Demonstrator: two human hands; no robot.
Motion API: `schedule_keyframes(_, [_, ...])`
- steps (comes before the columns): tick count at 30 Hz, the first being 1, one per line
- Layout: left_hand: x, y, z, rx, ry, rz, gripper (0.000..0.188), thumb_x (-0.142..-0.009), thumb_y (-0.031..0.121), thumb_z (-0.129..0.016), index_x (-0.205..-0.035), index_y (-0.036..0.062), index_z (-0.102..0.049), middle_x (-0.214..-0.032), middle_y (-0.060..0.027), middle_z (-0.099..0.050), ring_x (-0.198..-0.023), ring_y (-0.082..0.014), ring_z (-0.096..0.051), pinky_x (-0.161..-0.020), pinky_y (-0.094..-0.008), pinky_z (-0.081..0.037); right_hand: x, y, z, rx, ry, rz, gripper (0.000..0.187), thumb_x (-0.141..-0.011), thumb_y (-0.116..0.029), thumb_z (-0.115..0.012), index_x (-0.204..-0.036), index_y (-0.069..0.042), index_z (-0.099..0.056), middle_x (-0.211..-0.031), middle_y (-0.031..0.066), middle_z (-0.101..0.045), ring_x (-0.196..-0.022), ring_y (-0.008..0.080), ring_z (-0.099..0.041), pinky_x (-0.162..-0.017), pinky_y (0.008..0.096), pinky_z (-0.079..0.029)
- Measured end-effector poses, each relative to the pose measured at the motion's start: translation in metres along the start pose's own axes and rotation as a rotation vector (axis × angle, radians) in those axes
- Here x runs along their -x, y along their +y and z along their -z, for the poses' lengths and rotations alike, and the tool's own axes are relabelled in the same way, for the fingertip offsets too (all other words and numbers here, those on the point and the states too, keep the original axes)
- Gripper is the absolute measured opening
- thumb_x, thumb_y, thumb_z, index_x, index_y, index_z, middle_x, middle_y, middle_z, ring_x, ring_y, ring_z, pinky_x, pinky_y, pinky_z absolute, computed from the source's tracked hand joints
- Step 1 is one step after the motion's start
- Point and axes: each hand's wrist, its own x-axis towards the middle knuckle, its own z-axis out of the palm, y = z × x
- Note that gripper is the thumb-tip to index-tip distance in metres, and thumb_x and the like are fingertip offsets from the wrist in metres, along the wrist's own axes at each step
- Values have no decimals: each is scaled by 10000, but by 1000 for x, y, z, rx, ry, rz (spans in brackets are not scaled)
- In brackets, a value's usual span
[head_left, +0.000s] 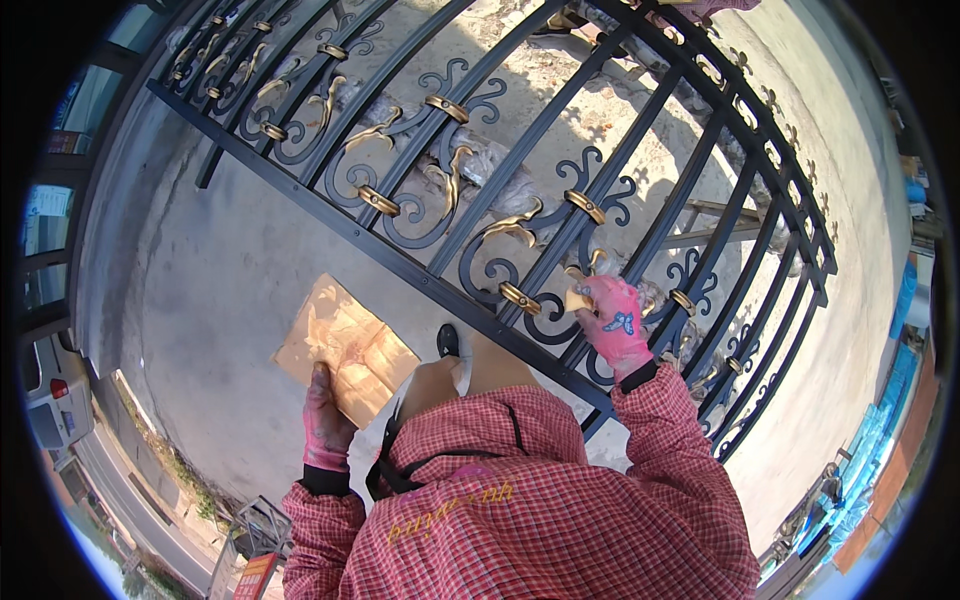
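A black wrought-iron railing panel (430, 278), with curled scrolls and gold-coloured parts, lies in front of me. My left hand (327, 420), in a pink glove, is closed on the edge of a flat brown cardboard piece (375, 352) with shiny gold smears. My right hand (614, 322), also pink-gloved with a blue butterfly mark, pinches a small tan pad (577, 299), maybe sponge. It is held at the scrolls, close to a gold collar (519, 297); whether the pad touches the metal is hard to tell. Farther left, gold leaf shapes (458, 180) stand out on the black scrolls.
Concrete floor (230, 250) spreads under the railing, with clear plastic wrap (500, 170) lying beneath the bars. My black shoe (448, 340) is close to the near rail. Blue sheeting (880, 420) lies at the far right. A parked vehicle (60, 395) stands at the left.
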Motion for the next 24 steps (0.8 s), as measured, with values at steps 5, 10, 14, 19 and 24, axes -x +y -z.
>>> schedule_keyframes(5, [8, 1, 23, 28, -23, -16, 604, -908, 394, -553, -1343, 17, -368, -1300, -128, -491, -1155, -268, -522, -976, -398, -443, -3, -21, -35, -5, -54, 287, 264, -616, -12, -621, -871, -81, -616, -888, 98, -624, -830, 307, -575, -765, 411, -453])
schedule_keyframes(10, [20, 4, 43, 46, -15, -48, 604, -913, 396, -545, -1349, 21, -361, -1302, -128, -489, -1161, -268, -518, -978, -397, -441, -11, -15, -39, -9, 1, 234, 273, -591, 17, -614, -846, -80, -615, -880, 83, -629, -854, 306, -574, -751, 389, -456])
schedule_keyframes(14, [26, 1, 60, 62, -1, -46, 601, -916, 397, -537, -1352, 23, -359, -1306, -125, -485, -1165, -270, -515, -978, -396, -441, 0, -15, -47, -5, -15, 241, 300, -573, 33, -635, -852, -73, -604, -879, 97, -630, -850, 322, -580, -770, 400, -446])
schedule_keyframes(19, [33, 7, 67, 24, -3, -55, 603, -915, 397, -540, -1354, 27, -357, -1309, -123, -483, -1166, -272, -514, -976, -401, -442, 12, -12, -48, -49, 61, 196, 280, -604, 17, -620, -867, -77, -608, -892, 97, -626, -868, 323, -577, -796, 410, -441])
schedule_keyframes(24, [36, 11, 57, 3, -26, -26, 622, -904, 406, -555, -1354, 26, -354, -1304, -131, -484, -1166, -273, -514, -971, -407, -446, 12, -8, -54, -8, 140, 194, 252, -613, 11, -618, -850, -74, -596, -913, 86, -629, -887, 319, -578, -821, 428, -435])
